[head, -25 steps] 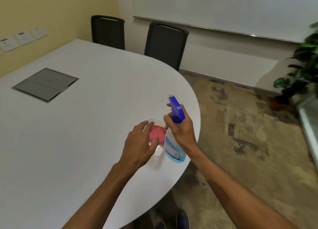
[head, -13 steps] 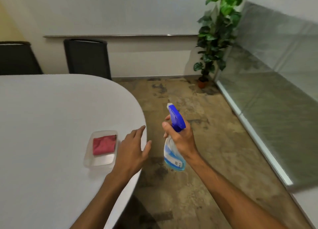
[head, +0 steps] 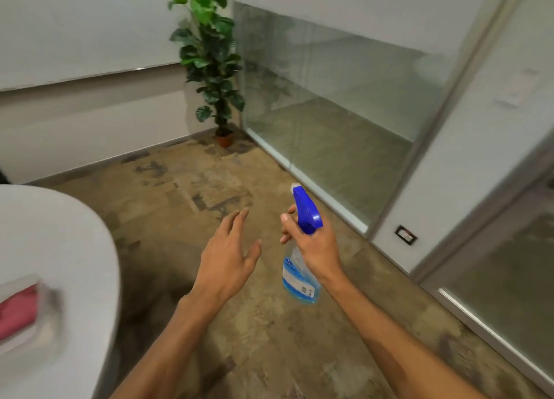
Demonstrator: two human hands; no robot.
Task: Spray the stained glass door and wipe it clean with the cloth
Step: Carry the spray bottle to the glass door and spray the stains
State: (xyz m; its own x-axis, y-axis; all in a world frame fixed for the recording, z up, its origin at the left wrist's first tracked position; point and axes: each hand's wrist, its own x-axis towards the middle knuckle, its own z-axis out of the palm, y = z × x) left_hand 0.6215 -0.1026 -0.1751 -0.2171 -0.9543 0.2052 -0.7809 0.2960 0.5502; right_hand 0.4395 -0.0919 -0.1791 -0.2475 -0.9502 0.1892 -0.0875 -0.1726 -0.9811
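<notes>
Right hand (head: 317, 245): grip closed around spray bottle (head: 299, 281) neck, held over floor. Left hand (head: 227, 263) empty, fingers spread. Pink cloth (head: 16, 311) on counter (head: 60, 242), far left. Glass door (head: 506, 278) right.

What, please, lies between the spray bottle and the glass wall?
In the head view, only bare mottled floor separates the spray bottle in the right hand from the glass wall.
</notes>
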